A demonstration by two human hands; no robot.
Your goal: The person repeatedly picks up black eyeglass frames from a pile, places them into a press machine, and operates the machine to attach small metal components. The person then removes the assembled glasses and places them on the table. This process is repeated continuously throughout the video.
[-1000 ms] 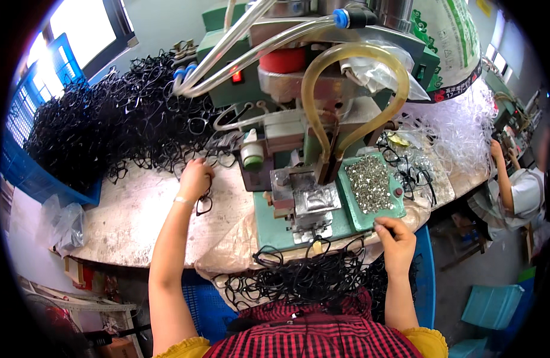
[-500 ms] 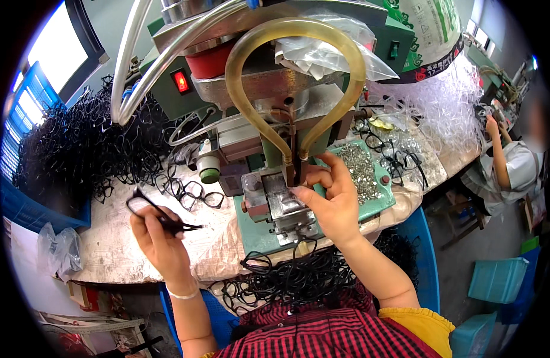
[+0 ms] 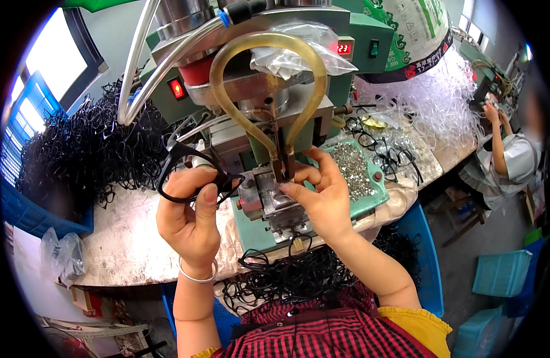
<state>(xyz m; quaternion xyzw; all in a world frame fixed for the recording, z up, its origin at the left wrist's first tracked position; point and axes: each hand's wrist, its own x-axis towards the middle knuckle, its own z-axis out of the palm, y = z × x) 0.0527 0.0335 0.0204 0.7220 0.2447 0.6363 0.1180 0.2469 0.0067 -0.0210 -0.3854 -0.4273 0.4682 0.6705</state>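
My left hand [image 3: 194, 224] grips a black eyeglass frame [image 3: 178, 153], raised in front of the bench machine and left of its metal jig [image 3: 274, 196]. Its thumb and fingers are closed around the frame. At the jig, my right hand [image 3: 327, 200] has thumb and fingers bent together beside the two upright metal guides [image 3: 284, 168] under a looped yellowish tube [image 3: 318, 71]. Whatever the right fingertips pinch is too small or hidden to make out. A green tray [image 3: 379, 194] of small metal parts [image 3: 351, 170] lies just right of that hand.
Black eyeglass frames [image 3: 78, 149] heap over a blue crate [image 3: 42, 209] at left. More frames [image 3: 293, 274] lie in front of me, above a blue basket [image 3: 430, 262]. Clear plastic pieces [image 3: 430, 104] pile up behind, at right. Another person [image 3: 508, 161] works at far right.
My left hand has moved right and up with the eyeglass frame, closer to the machine. The right hand stays at the jig, and the view has shifted slightly.
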